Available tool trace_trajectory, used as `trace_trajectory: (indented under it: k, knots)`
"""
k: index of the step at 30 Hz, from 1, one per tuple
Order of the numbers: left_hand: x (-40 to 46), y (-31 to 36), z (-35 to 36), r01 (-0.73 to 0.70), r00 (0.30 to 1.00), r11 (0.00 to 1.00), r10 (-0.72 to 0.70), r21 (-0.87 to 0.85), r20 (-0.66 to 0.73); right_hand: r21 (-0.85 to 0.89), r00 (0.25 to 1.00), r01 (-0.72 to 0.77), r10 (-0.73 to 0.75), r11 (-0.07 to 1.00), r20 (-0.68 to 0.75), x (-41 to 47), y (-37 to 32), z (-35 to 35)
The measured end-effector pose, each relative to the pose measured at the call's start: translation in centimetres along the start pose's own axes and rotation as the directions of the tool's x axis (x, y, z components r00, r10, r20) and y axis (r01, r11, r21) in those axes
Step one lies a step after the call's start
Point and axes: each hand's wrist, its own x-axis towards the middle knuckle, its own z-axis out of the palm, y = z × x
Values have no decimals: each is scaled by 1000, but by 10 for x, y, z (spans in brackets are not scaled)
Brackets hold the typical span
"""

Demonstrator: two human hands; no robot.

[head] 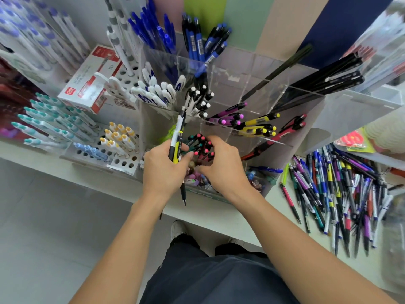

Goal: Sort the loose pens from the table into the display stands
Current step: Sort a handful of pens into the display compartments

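My left hand [163, 170] grips two pens: a black and white one [180, 126] and a black and yellow one [177, 151], their tops pointing up and away. My right hand [221, 165] curls over the pink-topped pens [202, 148] in a front compartment of the clear acrylic stand [252, 69]; what its fingers hold is hidden. The stand's other compartments hold blue, white, black, purple, yellow and red pens. A heap of loose pens [337, 196] lies on the table to the right.
White hole-racks [122, 159] with teal, orange and blue pens stand left of the acrylic stand. A red and white box [92, 84] lies behind them. The white table edge [219, 218] runs diagonally near my legs. A clear bin [372, 102] sits at right.
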Motion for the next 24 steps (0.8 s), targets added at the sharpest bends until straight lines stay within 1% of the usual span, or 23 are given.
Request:
trace_trajectory:
  k: [2, 5, 8, 12, 16, 21, 24]
  knots:
    - [5, -4, 1, -19, 1000, 1000, 19, 6, 13, -4, 1000, 21, -21, 1000, -22, 4, -2, 5]
    - [13, -8, 2, -34, 999, 998, 35, 44, -25, -57, 997, 47, -50, 997, -62, 8, -6, 9]
    - [19, -10, 2, -30, 998, 996, 34, 83, -45, -103, 995, 78, -84, 992, -60, 10, -8, 8]
    - [22, -9, -1, -32, 999, 993, 36, 113, -26, -86, 995, 74, -79, 994, -58, 15, -5, 5]
    - [22, -12, -6, -46, 999, 991, 42, 126, 34, -43, 995, 76, -78, 996, -55, 18, 3, 4]
    - [21, -20, -6, -58, 998, 993, 56, 105, 22, 50, 985, 92, -84, 994, -150, 11, 12, 0]
    - [21, -18, -7, -54, 998, 995, 51, 89, 30, 77, 981, 106, -91, 991, -174, 5, 13, -9]
